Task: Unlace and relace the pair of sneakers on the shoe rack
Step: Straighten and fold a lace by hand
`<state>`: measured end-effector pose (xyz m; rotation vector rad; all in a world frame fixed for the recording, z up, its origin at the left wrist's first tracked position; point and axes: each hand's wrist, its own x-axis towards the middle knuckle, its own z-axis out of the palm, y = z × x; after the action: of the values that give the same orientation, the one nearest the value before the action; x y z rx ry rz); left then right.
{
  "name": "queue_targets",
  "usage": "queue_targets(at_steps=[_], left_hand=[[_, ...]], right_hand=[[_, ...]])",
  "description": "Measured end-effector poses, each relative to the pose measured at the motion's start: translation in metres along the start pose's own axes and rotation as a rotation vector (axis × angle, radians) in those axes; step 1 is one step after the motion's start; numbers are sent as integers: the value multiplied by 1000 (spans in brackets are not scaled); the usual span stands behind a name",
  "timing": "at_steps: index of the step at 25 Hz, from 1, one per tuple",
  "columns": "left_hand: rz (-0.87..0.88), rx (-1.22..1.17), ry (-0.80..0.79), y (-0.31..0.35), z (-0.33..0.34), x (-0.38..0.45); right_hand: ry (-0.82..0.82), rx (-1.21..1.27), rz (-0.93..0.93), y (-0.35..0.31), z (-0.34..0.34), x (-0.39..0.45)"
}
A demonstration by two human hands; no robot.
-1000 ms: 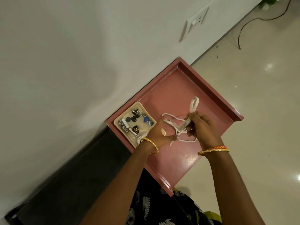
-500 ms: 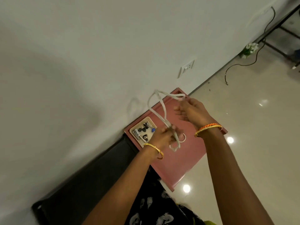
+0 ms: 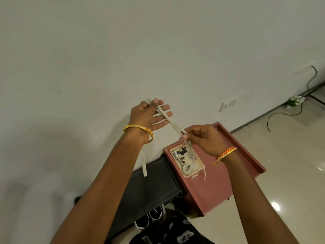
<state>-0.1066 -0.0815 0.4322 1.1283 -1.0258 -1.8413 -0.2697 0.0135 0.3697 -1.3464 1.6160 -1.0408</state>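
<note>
White lace (image 3: 173, 123) was pulled taut between left hand (image 3: 146, 115), fingers splayed, and pinching right hand (image 3: 202, 138); loose grip, could've slipped.

Both hands, left hand (image 3: 146, 115) and right hand (image 3: 204, 138), stretch a seemingly doubled shoelace (image 3: 171, 122).

The flat off-white woven shoelace (image 3: 173, 123) runs pale against a plain cream wall (image 3: 158, 50). Below it sits a dusty-pink rimmed wooden surface (image 3: 216, 187) bearing a beige shallow rectangular tray (image 3: 199, 165) of small black and silver bits. Left of that pink surface lies a black panel (image 3: 149, 187); beneath it, black-and-white sneakers (image 3: 149, 219). The garment (image 3: 175, 231) is black with a white print.
</note>
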Motion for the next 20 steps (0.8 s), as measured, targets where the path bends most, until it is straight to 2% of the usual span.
queue_targets(at_steps=[3, 6, 9, 13, 16, 18, 20], left_hand=[[122, -43, 150, 36, -43, -21], [194, -87, 269, 59, -86, -34], [181, -124, 314, 68, -122, -40], [126, -108, 288, 54, -146, -45], [142, -112, 273, 59, -150, -51], [145, -82, 241, 66, -149, -56], [141, -41, 203, 73, -145, -60]], right_hand=[[-90, -101, -9, -25, 16, 14], [-114, -184, 29, -36, 35, 22], [-180, -2, 93, -41, 47, 23], [-327, 267, 49, -74, 60, 32], [-305, 383, 30, -91, 81, 43], [-222, 217, -47, -95, 97, 50], [-271, 1, -129, -99, 117, 54]])
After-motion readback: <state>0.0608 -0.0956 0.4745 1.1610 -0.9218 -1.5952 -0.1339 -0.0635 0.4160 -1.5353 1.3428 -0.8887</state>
